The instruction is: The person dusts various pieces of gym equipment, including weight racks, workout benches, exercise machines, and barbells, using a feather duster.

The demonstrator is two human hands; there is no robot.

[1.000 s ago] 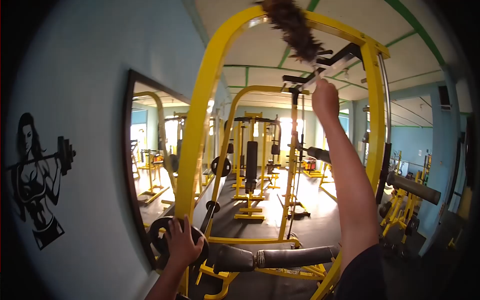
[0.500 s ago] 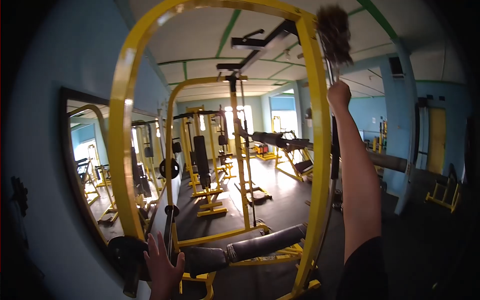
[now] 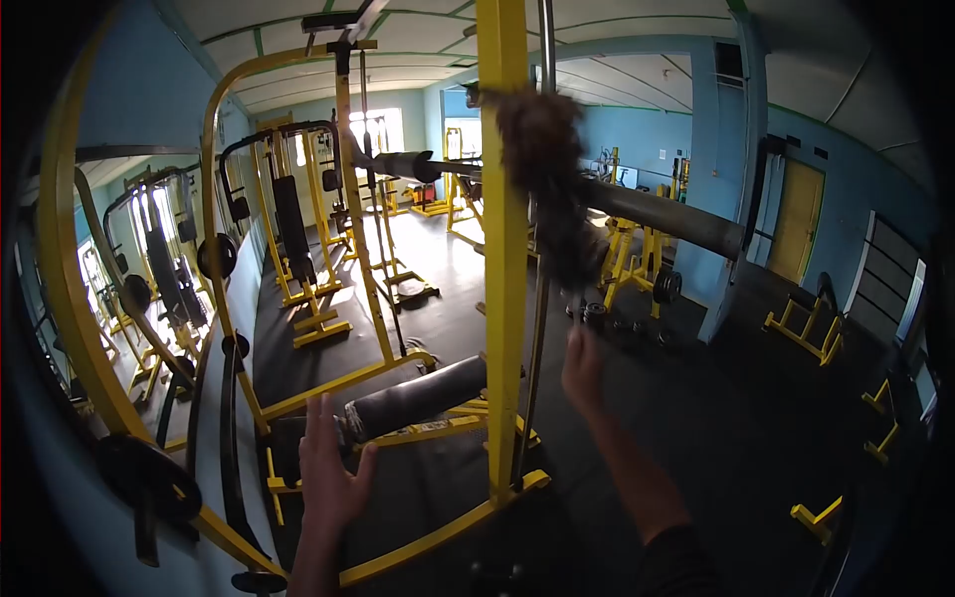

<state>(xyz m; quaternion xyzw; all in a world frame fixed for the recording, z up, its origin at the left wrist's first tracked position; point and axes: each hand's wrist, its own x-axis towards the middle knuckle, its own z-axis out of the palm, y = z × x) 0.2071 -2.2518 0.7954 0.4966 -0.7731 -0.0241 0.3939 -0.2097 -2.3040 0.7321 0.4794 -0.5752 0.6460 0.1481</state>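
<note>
Head view: our right hand point(image 3: 584, 368) grips the feather duster point(image 3: 554, 189) below its plumes, which overlap the yellow upright's point(image 3: 504, 348) right edge; contact unclear. Our left hand point(image 3: 333, 473) is spread, holding nothing. We judge a hasty sweep could snag plumes on the guide rod point(image 3: 547, 45).

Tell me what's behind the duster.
Behind the duster run a yellow post and a metal rod, both showing above and below it; a grey roller emerges at its right. The rod's middle stretch and the roller's other end are covered.
</note>
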